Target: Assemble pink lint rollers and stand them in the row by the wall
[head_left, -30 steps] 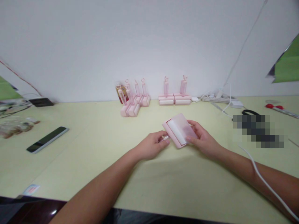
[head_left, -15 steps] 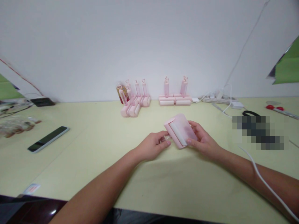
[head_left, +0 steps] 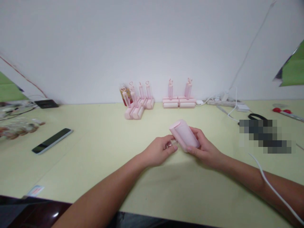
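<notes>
A pink, rounded lint roller is held tilted a little above the table. My right hand is closed round its right end, thumb on the near side and fingers behind. My left hand pinches a small clear part at the roller's left end, which looks like its handle; the fingers cover most of it. Farther back stand several similar pink lint rollers, one group at centre left and a pair to its right, their handles pointing up.
On the left lies a phone, with clear-wrapped items beyond it. At the right are a power strip, a white cable, a black strap and red-tipped tools. A wall closes off the back.
The roller in my hands has turned, so its white strip is now out of sight and a smooth pink side faces me. Both hands keep their grip.
</notes>
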A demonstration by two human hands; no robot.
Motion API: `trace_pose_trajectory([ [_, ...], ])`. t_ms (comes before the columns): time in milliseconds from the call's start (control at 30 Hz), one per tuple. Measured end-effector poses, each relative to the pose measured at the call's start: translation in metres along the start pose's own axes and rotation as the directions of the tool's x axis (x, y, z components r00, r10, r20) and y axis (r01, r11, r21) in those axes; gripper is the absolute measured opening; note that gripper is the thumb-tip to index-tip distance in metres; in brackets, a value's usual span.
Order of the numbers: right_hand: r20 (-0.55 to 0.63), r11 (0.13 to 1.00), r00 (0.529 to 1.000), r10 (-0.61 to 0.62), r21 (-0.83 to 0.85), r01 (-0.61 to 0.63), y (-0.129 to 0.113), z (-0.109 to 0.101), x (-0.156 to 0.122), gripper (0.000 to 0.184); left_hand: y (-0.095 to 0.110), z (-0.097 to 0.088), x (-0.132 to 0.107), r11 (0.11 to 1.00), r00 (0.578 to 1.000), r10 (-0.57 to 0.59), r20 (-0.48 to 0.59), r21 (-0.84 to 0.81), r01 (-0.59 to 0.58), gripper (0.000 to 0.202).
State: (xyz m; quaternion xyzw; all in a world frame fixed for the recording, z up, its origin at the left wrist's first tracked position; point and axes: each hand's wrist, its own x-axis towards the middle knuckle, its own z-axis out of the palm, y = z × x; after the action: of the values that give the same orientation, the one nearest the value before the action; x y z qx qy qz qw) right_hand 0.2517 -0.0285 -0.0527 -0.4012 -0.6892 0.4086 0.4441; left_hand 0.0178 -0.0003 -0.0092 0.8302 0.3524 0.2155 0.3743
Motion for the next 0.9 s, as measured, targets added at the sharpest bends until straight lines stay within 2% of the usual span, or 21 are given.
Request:
trace_pose_trajectory([
  [67,-0.023,0.993,0.997,0.070,0.097,-0.067,0.001,0.001,0.002,0.072,0.002,0.000,0.001,0.995,0.998,-0.060,0.034,-0.079,0.062,0.039],
  [133,-0.044,0.969,0.987,0.156,0.199,-0.144,0.003,0.001,0.004,0.071,0.003,-0.002,0.002,0.957,0.982,-0.158,0.102,-0.227,0.178,0.049],
  [200,-0.046,0.917,0.969,0.244,0.335,-0.215,0.004,0.000,0.007,0.065,0.003,-0.007,0.003,0.853,0.953,-0.229,0.198,-0.431,0.294,0.059],
  [233,-0.034,0.879,0.960,0.280,0.412,-0.241,0.004,-0.001,0.008,0.060,0.004,-0.011,0.004,0.777,0.942,-0.229,0.245,-0.537,0.328,0.061],
  [300,0.017,0.789,0.947,0.322,0.548,-0.278,0.003,-0.003,0.010,0.049,0.005,-0.019,0.005,0.615,0.944,-0.159,0.288,-0.719,0.323,0.061],
  [333,0.045,0.751,0.943,0.329,0.593,-0.290,0.003,-0.004,0.010,0.044,0.006,-0.022,0.005,0.549,0.956,-0.110,0.272,-0.785,0.287,0.063],
  [400,0.083,0.704,0.940,0.331,0.642,-0.304,0.003,-0.005,0.011,0.039,0.008,-0.025,0.005,0.492,0.982,-0.033,0.184,-0.852,0.176,0.069],
  [433,0.096,0.696,0.938,0.333,0.647,-0.313,0.003,-0.005,0.011,0.038,0.009,-0.024,0.005,0.511,0.992,-0.011,0.123,-0.852,0.111,0.070],
  [500,0.107,0.710,0.936,0.335,0.624,-0.326,0.004,-0.004,0.010,0.041,0.010,-0.018,0.005,0.620,1.000,-0.004,-0.007,-0.785,-0.003,0.066],
  [600,0.135,0.800,0.949,0.284,0.512,-0.312,0.005,0.001,0.007,0.048,0.010,-0.007,0.004,0.821,0.971,-0.027,-0.236,-0.560,-0.114,0.055],
  [667,0.199,0.861,0.955,0.218,0.421,-0.284,0.006,0.003,0.006,0.048,0.012,-0.005,0.003,0.902,0.934,-0.026,-0.355,-0.412,-0.132,0.043],
  [733,0.260,0.892,0.950,0.175,0.366,-0.265,0.007,0.005,0.005,0.046,0.014,-0.010,0.003,0.943,0.907,-0.015,-0.422,-0.309,-0.128,0.037],
  [900,0.241,0.880,0.944,0.224,0.365,-0.302,0.012,0.004,0.006,0.050,0.011,-0.043,0.016,0.989,0.858,-0.023,-0.513,-0.139,-0.056,0.035],
])
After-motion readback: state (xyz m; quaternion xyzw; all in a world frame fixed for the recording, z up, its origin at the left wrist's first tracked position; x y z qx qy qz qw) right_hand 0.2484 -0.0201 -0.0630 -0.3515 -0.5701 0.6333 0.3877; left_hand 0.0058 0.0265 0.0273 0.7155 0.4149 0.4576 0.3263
